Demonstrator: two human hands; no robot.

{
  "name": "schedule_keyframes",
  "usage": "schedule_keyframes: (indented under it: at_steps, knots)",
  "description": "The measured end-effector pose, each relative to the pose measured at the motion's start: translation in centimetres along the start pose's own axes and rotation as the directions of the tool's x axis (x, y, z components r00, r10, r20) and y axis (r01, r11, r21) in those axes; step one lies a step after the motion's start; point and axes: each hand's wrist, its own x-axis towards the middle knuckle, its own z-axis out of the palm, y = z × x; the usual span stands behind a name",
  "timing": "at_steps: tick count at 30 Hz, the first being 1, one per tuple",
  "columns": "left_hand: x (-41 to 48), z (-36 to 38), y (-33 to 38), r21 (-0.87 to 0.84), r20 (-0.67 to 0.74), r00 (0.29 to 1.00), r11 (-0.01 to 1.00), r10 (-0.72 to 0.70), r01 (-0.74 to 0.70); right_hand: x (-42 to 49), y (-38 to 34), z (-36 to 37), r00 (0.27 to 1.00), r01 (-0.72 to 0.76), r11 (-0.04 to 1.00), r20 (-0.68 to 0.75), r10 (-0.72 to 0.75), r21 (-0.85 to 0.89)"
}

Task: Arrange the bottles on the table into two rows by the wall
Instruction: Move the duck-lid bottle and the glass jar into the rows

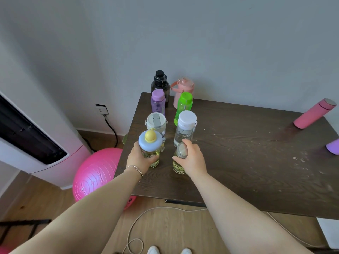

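Note:
Two rows of bottles run from the wall toward me on the dark wooden table [238, 162]. The left row holds a black bottle [160, 85], a purple bottle [158, 101], a white-lidded cup [156, 122] and a clear bottle with a blue lid and yellow knob [150, 142], which my left hand [140, 158] grips. The right row holds a pink jug [183, 92], a green bottle [183, 107], a clear white-capped bottle [185, 127] and a small clear bottle with a metal lid [180, 158], gripped by my right hand [192, 158].
A pink flask [314, 113] stands at the table's far right, and a purple bottle [333, 146] shows at the right edge. A pink exercise ball [97, 175] and a white appliance [36, 140] stand left of the table. A cable [139, 222] lies on the floor.

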Motion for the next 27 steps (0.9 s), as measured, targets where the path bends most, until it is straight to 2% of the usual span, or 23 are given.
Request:
schedule_keyframes:
  at_steps: [15,20,27]
  knots:
    - [-0.5,0.0,-0.2,-0.007,0.036,0.999,1.0,-0.008,0.008,-0.3,0.1,-0.5,0.997,0.016,0.998,0.08,-0.01,-0.067]
    - [-1.6,0.2,-0.5,0.13,0.089,0.996,0.991,-0.033,0.021,-1.3,0.5,-1.5,0.99,-0.033,0.986,0.131,0.055,-0.165]
    - [-4.0,0.3,-0.3,0.385,0.118,0.991,0.923,-0.061,0.011,-4.0,1.9,-3.7,0.991,0.022,0.919,0.13,0.033,-0.394]
